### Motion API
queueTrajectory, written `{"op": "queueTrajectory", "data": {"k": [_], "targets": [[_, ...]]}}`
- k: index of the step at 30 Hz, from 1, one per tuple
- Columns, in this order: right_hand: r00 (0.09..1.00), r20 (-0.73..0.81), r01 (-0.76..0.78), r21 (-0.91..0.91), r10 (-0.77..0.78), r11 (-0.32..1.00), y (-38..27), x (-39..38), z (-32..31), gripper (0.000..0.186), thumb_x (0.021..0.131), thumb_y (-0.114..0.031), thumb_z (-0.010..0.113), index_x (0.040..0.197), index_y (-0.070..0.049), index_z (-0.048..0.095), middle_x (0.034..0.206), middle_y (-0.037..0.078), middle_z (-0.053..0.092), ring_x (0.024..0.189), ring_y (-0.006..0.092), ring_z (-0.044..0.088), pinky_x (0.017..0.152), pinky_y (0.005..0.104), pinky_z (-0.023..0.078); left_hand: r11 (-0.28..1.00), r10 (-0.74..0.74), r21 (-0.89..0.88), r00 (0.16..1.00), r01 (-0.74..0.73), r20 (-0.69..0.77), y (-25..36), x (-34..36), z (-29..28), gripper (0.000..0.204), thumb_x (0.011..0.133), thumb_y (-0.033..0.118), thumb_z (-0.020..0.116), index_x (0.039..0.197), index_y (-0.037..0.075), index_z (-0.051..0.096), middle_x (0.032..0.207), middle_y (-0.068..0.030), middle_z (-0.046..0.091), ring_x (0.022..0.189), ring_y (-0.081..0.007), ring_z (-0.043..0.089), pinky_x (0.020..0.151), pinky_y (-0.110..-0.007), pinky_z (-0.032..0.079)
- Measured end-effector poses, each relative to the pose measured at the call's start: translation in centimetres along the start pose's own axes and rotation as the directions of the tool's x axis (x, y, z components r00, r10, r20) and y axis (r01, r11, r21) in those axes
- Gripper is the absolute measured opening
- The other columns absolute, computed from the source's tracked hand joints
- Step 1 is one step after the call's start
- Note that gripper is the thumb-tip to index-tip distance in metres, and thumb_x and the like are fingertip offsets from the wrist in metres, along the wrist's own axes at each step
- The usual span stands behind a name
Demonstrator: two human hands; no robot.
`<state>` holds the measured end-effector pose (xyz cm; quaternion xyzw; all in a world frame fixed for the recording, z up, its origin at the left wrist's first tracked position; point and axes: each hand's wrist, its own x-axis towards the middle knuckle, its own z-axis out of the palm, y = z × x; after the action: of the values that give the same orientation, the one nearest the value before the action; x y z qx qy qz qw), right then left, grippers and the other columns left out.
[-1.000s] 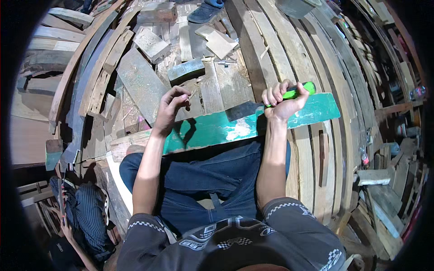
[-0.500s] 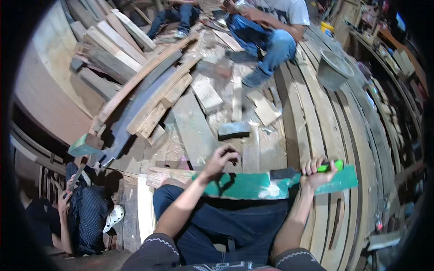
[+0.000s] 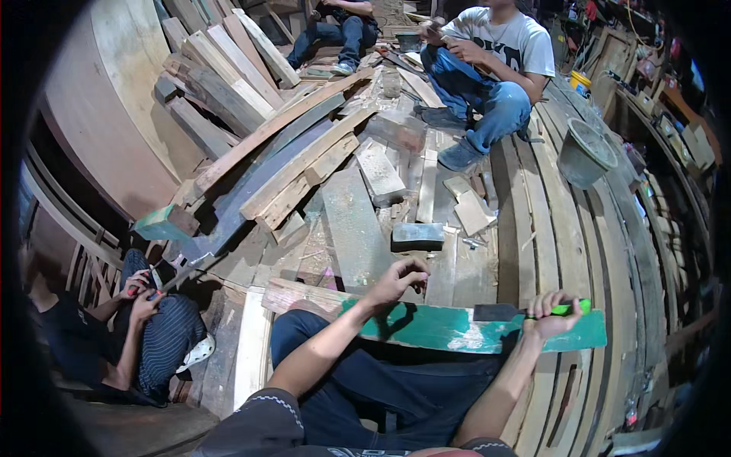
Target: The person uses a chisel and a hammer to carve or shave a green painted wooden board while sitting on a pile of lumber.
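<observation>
With twelve o'clock straight ahead of the seated person, a green-painted board (image 3: 449, 329) lies crosswise over the lap, its bare wooden end toward ten. The right hand (image 3: 553, 314), at one, is wrapped around the bright green handle of a flat-bladed tool (image 3: 495, 313), whose dark blade points toward nine over the board. The left hand (image 3: 400, 282) is raised over the board at twelve, fingers bent and thumb close to them; whether it pinches anything small, I cannot tell. Beyond, at twelve, a dark block (image 3: 417, 237) lies on planks. At ten, a co-worker's hands (image 3: 142, 297) hold a long tool. At one, a grey bucket (image 3: 586, 156) stands on the planks, mouth up; its pale inner wall shows, but I cannot make out its contents. Farther along one sits a yellow bucket (image 3: 580, 84), and far off at twelve a dark tub (image 3: 409, 41), both too small to see into.
</observation>
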<state>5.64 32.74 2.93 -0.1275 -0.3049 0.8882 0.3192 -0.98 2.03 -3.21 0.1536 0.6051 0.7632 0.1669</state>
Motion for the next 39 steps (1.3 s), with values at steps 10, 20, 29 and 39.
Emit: {"op": "queueTrajectory", "data": {"k": [10, 20, 29, 39], "targets": [[0.995, 0.093, -0.034, -0.012, 0.035, 0.999, 0.3, -0.8, 0.4, 0.047, 0.093, -0.05, 0.046, 0.065, -0.012, 0.039, 0.046, -0.002, 0.029, 0.034, 0.0107, 0.023, 0.034, 0.0277, 0.019, 0.998, -0.033, 0.052, 0.999, 0.034, -0.01, -0.3, -0.6, 0.4, 0.016, 0.097, 0.017, 0.063, 0.102, 0.002, 0.063, 0.086, -0.0034, 0.063, 0.08, -0.0114, 0.062, 0.074, -0.028, 0.052], [0.934, 0.351, -0.048, -0.071, 0.07, 0.996, 0.7, -1.1, 0.4, 0.036, 0.092, -0.037, 0.051, 0.072, -0.009, 0.038, 0.053, 0.002, 0.034, 0.039, 0.0127, 0.033, 0.043, 0.0302, 0.032, 0.998, -0.054, 0.016, 0.998, 0.054, 0.028, -0.4, -0.5, 0.6, 0.018, 0.095, 0.018, 0.065, 0.104, 0.002, 0.064, 0.088, -0.0019, 0.062, 0.081, -0.0101, 0.06, 0.076, -0.028, 0.049], [0.895, 0.445, -0.019, -0.058, 0.043, 0.998, 1.1, -1.0, 0.6, 0.035, 0.093, -0.036, 0.052, 0.075, -0.009, 0.039, 0.054, 0.001, 0.034, 0.039, 0.0121, 0.033, 0.042, 0.0287, 0.033, 0.998, -0.064, 0.008, 0.996, 0.064, 0.054, -0.4, -0.5, 0.5, 0.019, 0.095, 0.019, 0.065, 0.105, 0.002, 0.064, 0.089, -0.002, 0.063, 0.083, -0.0107, 0.06, 0.077, -0.028, 0.049], [0.9, 0.433, -0.011, -0.071, 0.041, 0.997, 1.0, -1.3, 1.0, 0.035, 0.092, -0.036, 0.054, 0.075, -0.008, 0.04, 0.054, 0.001, 0.034, 0.039, 0.012, 0.033, 0.043, 0.0288, 0.034, 0.998, -0.059, 0.034, 0.997, 0.057, 0.048, -0.4, -0.6, 0.8, 0.018, 0.095, 0.018, 0.065, 0.104, 0.002, 0.064, 0.088, -0.002, 0.062, 0.083, -0.0102, 0.06, 0.077, -0.027, 0.049]]}}
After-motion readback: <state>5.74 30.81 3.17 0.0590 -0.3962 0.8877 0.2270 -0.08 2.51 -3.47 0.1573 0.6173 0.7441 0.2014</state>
